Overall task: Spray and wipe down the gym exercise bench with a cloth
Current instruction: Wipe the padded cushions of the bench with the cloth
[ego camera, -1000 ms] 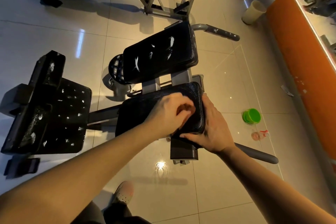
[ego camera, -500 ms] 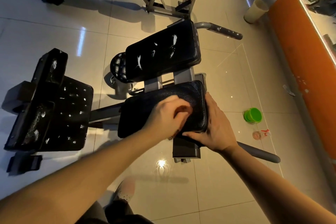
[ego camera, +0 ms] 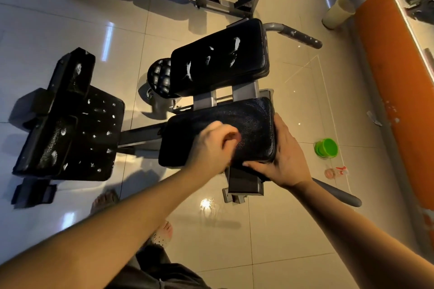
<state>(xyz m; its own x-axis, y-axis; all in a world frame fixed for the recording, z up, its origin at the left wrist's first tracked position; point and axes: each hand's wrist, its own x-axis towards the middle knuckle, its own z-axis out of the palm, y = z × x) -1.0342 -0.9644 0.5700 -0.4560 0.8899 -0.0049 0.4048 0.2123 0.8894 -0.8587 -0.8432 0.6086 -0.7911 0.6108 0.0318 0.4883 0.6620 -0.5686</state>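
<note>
Head view, looking down: left hand [ego camera: 212, 145] pressed on top of near pad [ego camera: 249, 119] of bench, fingers curled tight and motion-blurred. Cannot tell whether bunched on a cloth, none plainly visible. Right hand [ego camera: 285, 159] cupping pad's near right corner, thumb along front edge, fingers wrapped up the side face, bracing. Pad directly under left fingers, no foam showing on it. Back pad [ego camera: 218, 63] just beyond both sets of fingers, left pad [ego camera: 94, 138] well left of left fingers, both flecked with white foam, probably not yet wiped. Handling guess: padded vinyl, soft give on top, likely slick where wet. Steel frame [ego camera: 244, 183] heavy and stiff, not for lifting. Best hold at pad edges or corners; firm flat pressure for wiping. Small clear bottle [ego camera: 335, 171] and green tub [ego camera: 326, 149] on floor, right of right fingers, apart.
</note>
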